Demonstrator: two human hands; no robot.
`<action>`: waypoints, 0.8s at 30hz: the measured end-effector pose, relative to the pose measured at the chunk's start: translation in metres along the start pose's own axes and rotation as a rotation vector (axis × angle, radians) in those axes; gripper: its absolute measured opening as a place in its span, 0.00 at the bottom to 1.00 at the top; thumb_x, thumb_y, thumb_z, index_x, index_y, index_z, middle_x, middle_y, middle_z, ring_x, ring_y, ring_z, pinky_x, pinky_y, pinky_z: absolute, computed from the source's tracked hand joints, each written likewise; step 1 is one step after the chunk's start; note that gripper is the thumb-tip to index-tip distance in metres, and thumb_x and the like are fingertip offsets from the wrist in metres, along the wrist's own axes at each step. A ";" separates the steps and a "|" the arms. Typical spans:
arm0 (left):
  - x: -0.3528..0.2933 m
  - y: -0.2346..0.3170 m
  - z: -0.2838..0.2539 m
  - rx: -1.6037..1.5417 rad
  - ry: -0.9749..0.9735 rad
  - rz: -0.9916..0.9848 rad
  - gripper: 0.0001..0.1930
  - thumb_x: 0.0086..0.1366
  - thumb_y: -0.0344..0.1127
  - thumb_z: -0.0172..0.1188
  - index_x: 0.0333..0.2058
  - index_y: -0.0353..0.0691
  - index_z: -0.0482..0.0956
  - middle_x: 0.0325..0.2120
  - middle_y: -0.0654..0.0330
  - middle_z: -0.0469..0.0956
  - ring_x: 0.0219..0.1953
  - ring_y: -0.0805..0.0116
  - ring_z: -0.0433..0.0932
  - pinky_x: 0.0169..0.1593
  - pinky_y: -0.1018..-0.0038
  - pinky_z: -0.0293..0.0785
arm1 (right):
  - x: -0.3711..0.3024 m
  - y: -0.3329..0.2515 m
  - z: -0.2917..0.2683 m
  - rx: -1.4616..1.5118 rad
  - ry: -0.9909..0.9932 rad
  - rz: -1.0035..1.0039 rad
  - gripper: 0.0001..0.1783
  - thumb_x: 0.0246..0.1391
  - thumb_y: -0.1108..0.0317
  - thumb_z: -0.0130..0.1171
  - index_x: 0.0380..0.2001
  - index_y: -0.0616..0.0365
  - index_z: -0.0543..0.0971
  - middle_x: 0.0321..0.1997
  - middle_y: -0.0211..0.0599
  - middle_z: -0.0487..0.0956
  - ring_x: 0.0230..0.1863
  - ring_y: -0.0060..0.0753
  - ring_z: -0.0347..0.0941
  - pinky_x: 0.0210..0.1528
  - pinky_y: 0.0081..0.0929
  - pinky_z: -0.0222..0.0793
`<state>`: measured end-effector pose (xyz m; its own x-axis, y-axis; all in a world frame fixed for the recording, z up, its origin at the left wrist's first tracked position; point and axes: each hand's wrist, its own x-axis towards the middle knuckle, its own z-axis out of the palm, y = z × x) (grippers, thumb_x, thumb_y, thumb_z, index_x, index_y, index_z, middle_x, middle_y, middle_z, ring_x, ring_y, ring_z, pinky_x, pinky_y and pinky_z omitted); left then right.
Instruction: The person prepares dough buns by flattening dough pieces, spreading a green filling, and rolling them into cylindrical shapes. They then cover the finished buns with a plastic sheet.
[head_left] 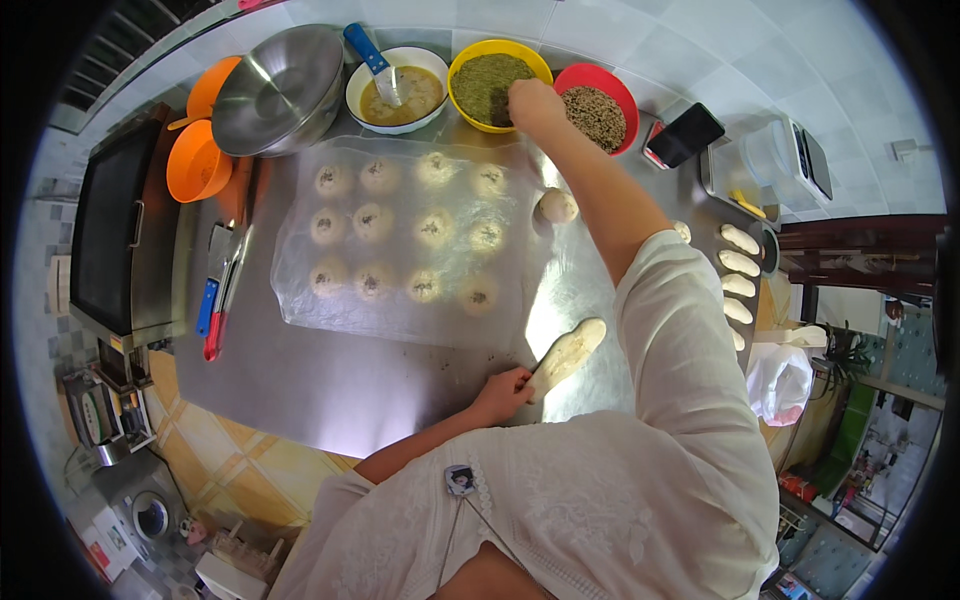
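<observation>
My left hand point(503, 392) pins the near end of a long dough strip point(566, 352) on the steel tabletop point(330, 385) — soft, stretchy, best lifted by both ends. My right hand point(533, 103) dips into the yellow bowl point(462, 62) of green topping — fingers' spread hidden.

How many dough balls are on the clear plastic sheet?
12, in three rows of four on the plastic sheet: top row, middle row, bottom row. Another ball sits off it.

Fingertips of the right hand point(535, 105) buried in the yellow bowl point(500, 85) of green filling.
</observation>
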<state>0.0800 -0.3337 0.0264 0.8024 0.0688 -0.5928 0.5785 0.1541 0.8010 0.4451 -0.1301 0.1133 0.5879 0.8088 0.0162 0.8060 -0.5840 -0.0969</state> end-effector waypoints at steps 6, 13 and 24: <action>0.006 -0.005 0.000 -0.008 -0.047 -0.001 0.13 0.62 0.35 0.55 0.41 0.30 0.75 0.32 0.52 0.82 0.33 0.68 0.81 0.40 0.72 0.73 | 0.034 0.017 0.059 0.116 0.123 0.050 0.08 0.43 0.65 0.64 0.29 0.51 0.85 0.34 0.43 0.82 0.38 0.47 0.79 0.44 0.37 0.76; 0.004 0.000 0.001 0.010 -0.027 -0.003 0.13 0.62 0.35 0.55 0.41 0.31 0.75 0.32 0.53 0.81 0.33 0.68 0.81 0.39 0.72 0.73 | 0.038 0.045 0.023 0.568 0.188 0.193 0.07 0.43 0.62 0.65 0.28 0.48 0.86 0.35 0.38 0.83 0.33 0.38 0.80 0.38 0.29 0.76; 0.018 -0.036 0.017 0.013 0.100 0.062 0.13 0.62 0.34 0.59 0.41 0.30 0.75 0.32 0.56 0.81 0.32 0.71 0.79 0.35 0.74 0.74 | -0.288 0.106 0.008 1.237 -0.207 0.374 0.09 0.45 0.74 0.66 0.33 0.65 0.83 0.29 0.33 0.82 0.28 0.22 0.76 0.35 0.23 0.74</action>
<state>0.0758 -0.3547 -0.0115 0.8186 0.1758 -0.5468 0.5304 0.1339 0.8371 0.3605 -0.4242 0.0902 0.6500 0.6732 -0.3526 -0.0644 -0.4136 -0.9082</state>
